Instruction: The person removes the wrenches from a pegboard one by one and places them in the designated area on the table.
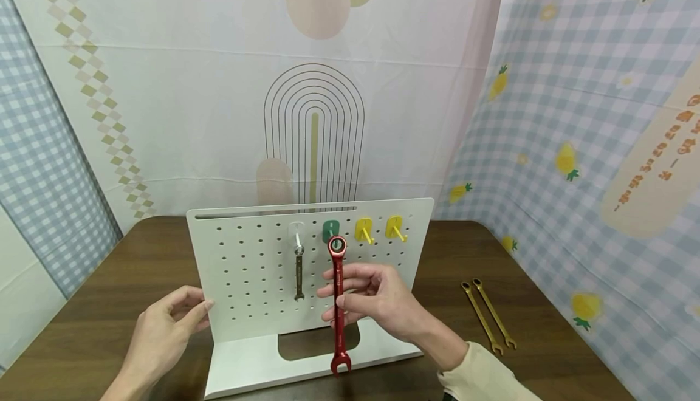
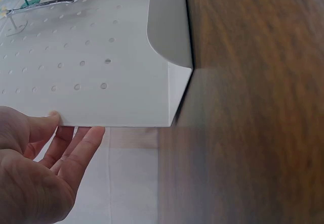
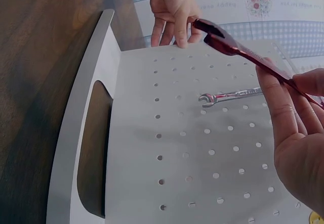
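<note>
Here's the right hand [image 1: 383,301], thumb and fingers pinching a glossy red metal combination wrench [image 1: 339,340] by its shaft, near upright, ring end up, open jaw down! It sits out in front of the white perforated pegboard stand [image 1: 254,325], the ring lining up with the green hook [image 1: 330,226]; whether they touch, can't tell. Over on the wrench's left, well apart, the left hand [image 1: 166,331] grips the board's side edge, thumb on the front. Between them a silver metal wrench [image 1: 299,276] hangs from a white hook [image 1: 296,229]. Two gold metal wrenches [image 1: 494,315] lie right of the right hand, on the brown wooden table [image 1: 109,304].
</note>
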Demonstrator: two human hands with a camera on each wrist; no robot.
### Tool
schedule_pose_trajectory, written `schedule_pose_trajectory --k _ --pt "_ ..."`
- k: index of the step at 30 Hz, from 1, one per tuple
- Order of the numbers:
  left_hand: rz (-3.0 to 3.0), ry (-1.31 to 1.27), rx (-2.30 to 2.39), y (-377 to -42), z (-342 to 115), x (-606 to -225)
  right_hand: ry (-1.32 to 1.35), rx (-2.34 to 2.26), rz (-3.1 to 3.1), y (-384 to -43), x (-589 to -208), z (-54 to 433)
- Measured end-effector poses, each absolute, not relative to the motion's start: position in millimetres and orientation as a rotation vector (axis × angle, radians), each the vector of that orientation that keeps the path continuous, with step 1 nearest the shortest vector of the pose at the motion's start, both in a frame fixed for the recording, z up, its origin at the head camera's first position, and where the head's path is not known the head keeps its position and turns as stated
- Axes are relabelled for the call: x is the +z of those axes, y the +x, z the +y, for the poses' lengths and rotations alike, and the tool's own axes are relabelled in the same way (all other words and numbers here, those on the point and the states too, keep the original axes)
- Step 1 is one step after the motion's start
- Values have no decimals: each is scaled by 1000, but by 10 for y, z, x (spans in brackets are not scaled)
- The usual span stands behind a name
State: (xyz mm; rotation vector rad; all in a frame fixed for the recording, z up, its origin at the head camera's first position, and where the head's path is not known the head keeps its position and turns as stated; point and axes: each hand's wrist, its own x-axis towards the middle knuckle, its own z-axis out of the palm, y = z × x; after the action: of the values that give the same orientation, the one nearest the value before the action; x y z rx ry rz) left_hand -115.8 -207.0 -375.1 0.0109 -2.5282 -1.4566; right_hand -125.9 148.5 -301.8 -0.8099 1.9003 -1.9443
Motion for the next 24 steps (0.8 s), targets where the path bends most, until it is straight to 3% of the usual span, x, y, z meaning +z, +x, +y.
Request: schedule_pose_trajectory --k 24 --pt "-2520 -13 -1443 -1163 -2063 -3751 -794 -1919 1930 -1265 -3183 1865"
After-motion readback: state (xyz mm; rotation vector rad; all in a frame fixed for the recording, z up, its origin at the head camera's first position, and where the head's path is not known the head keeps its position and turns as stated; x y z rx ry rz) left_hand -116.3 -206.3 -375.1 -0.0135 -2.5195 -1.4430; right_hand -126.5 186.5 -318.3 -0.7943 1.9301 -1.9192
